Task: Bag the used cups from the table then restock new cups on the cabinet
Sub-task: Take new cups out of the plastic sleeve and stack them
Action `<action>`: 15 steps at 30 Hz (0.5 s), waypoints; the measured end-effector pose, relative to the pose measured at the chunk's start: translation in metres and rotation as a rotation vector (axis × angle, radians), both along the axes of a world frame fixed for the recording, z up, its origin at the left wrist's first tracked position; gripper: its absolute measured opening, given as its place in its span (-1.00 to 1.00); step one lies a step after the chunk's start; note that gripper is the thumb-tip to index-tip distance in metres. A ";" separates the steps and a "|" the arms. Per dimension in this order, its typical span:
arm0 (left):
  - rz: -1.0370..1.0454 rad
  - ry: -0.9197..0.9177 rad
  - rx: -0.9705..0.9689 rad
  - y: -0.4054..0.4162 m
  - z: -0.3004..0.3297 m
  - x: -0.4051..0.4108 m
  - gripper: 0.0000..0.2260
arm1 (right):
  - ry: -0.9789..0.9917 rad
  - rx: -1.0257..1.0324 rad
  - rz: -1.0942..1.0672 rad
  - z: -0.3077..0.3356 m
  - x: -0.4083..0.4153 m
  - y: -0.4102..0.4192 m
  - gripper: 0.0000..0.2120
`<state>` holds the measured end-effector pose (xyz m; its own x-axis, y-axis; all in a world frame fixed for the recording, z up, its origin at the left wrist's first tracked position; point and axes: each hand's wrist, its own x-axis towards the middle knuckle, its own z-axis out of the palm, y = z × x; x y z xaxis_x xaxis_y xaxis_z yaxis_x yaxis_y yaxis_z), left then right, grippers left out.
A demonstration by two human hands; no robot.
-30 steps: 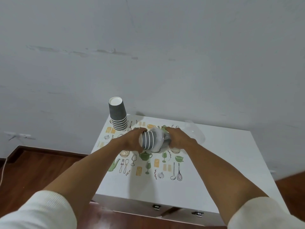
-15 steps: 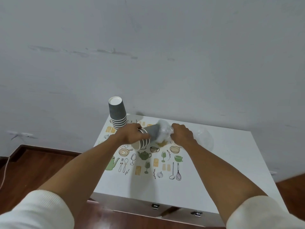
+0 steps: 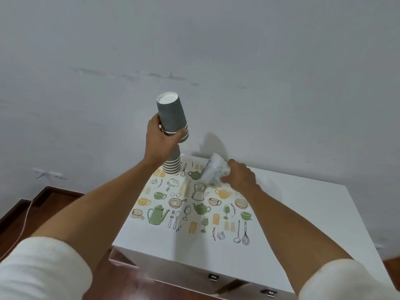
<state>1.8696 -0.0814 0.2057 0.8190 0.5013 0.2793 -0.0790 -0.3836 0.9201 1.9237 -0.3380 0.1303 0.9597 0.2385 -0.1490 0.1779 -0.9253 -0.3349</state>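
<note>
Above the cabinet's far left corner, a raised cup stack

Over that corner the left hand (image 3: 161, 140) grips an upside-down stack of grey cups (image 3: 172, 116), lifted above a second cup stack (image 3: 172, 164) standing on the cabinet top (image 3: 307, 215). Near the far edge, the right hand (image 3: 239, 177) pinches a crumpled clear plastic wrapper (image 3: 213, 172) above the printed mat (image 3: 194, 204)

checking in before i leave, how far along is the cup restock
Done: one upside-down cup stack stands on the cabinet. In hand: the left hand holds a second stack of cups above it; the right hand grips the plastic wrapper. Left: setting that stack down.
</note>
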 end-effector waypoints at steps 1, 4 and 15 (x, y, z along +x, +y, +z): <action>0.011 -0.003 0.013 0.006 0.001 0.001 -0.31 | -0.007 0.000 0.002 0.001 -0.001 0.002 -0.46; 0.031 0.017 0.065 0.018 0.001 0.006 -0.34 | -0.010 0.000 0.003 0.000 -0.002 0.007 -0.49; -0.059 0.390 -0.003 0.030 -0.051 0.014 -0.37 | 0.038 0.014 -0.021 -0.006 -0.009 0.007 -0.47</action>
<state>1.8839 -0.0512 0.1549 0.8907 0.4505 -0.0604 0.2553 -0.3859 0.8865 1.9150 -0.3312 0.1244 0.9582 0.2204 -0.1825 0.1450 -0.9239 -0.3542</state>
